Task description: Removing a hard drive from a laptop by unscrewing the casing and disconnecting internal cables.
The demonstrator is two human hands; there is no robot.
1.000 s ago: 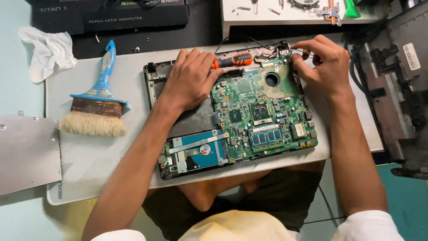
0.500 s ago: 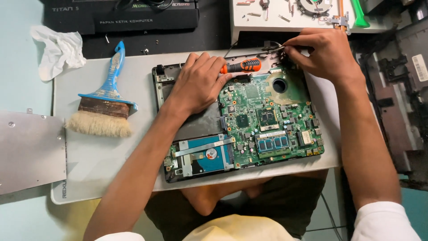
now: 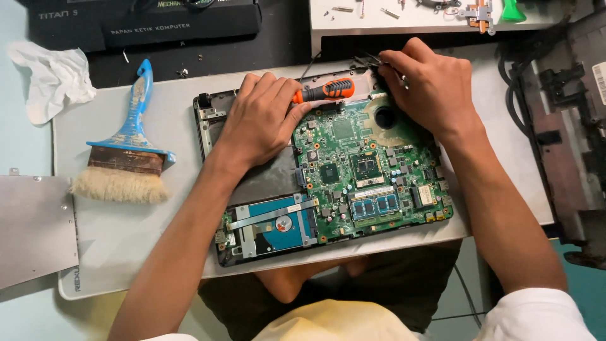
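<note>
An opened laptop base [image 3: 208,120] lies on a grey mat, with its green motherboard [image 3: 372,164] and a blue-and-silver hard drive [image 3: 278,224] exposed. My left hand [image 3: 262,120] rests on the upper left of the board, its fingers curled over the tip end of an orange-and-black screwdriver [image 3: 325,90]. My right hand [image 3: 429,88] is at the laptop's upper right corner beside the round fan opening [image 3: 385,117], thumb and fingers pinched on thin black wires [image 3: 372,61].
A blue-handled brush [image 3: 129,151] lies on the mat [image 3: 126,246] to the left, a crumpled tissue [image 3: 47,76] beyond it. A grey metal panel [image 3: 31,227] sits at far left. A black box [image 3: 151,22], a white tray [image 3: 410,19] with screws and a dark casing [image 3: 568,126] surround the mat.
My right hand has shifted slightly left along the laptop's top edge, fingers now pinched at the corner wires. My left hand and the screwdriver stay in place. The view has shifted a little.
</note>
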